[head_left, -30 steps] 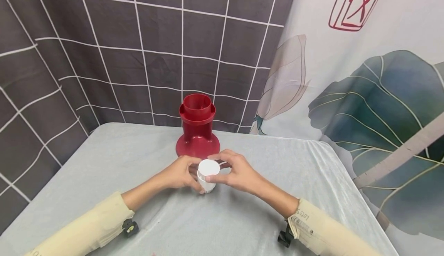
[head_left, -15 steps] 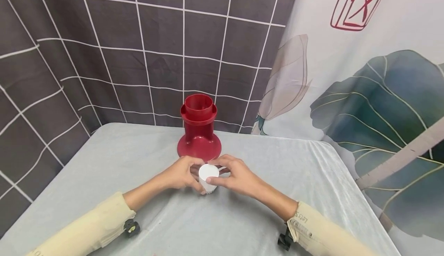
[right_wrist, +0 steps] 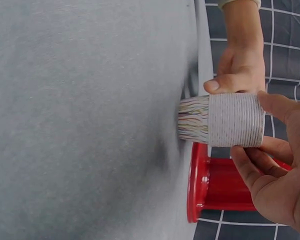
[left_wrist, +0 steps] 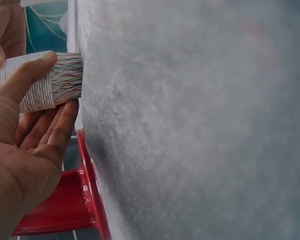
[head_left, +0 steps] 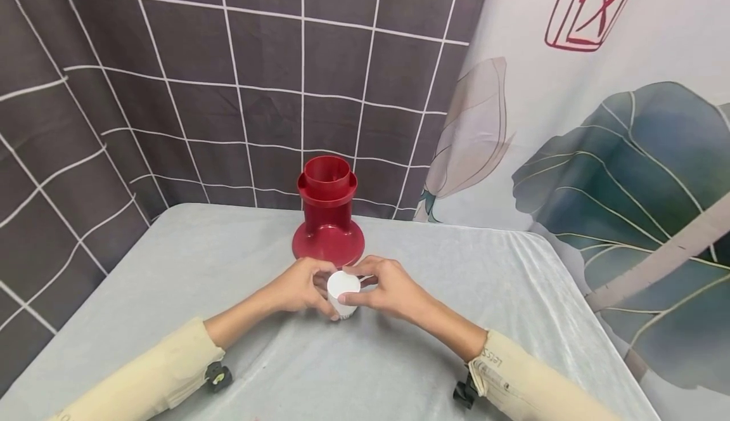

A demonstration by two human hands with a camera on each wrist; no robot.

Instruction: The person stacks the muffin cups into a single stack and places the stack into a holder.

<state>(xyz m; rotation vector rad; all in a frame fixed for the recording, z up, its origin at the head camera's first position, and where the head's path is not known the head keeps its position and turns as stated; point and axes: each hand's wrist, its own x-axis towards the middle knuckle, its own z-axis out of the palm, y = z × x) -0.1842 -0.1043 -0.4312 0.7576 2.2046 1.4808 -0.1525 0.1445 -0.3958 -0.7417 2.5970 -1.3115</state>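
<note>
A small white container [head_left: 344, 286] stands upright on the cloth-covered table, in front of a red stand. Its upper part is a ribbed white lid [right_wrist: 236, 120] with a flat top; below, the body [left_wrist: 67, 75] shows thin wavy coloured lines and narrows toward the bottom. The left hand [head_left: 300, 284] holds the container from the left, with its thumb across the lid's lower edge and its fingers behind. From the right, the right hand [head_left: 393, 288] pinches the lid near its top between thumb and fingers. Part of the container is hidden behind the fingers.
The red stand [head_left: 327, 215], with a wide round base and an open cylindrical top, is just behind the hands. Pale cloth covers the table [head_left: 456, 269]. Dark gridded fabric [head_left: 256, 91] and a leaf-patterned curtain [head_left: 616, 174] hang around it.
The right hand and the lid have moved slightly down, so the lid sits lower over the body. The left hand keeps its hold, almost still.
</note>
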